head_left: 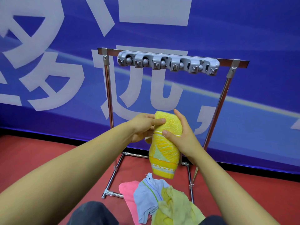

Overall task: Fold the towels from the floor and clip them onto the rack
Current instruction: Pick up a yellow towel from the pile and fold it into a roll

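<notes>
I see both hands gripping a folded yellow towel [165, 143], held up before the rack [172, 53]: left hand [144, 125] wrapped at its top, right hand [180, 135] clasping its side. Grey clip bar [168, 63] unoccupied. Pink [128, 192], blue-striped [149, 194], pale yellow [175, 207] towels on red floor [40, 151]. Banner [65, 62]: large white characters, one reads 远.

The left hand [144, 127] covers the yellow towel's [164, 153] left edge and hides its own fingers behind it, the pale towel [175, 208] and knees run off the bottom edge, and the banner's [48, 62] characters are cropped.
</notes>
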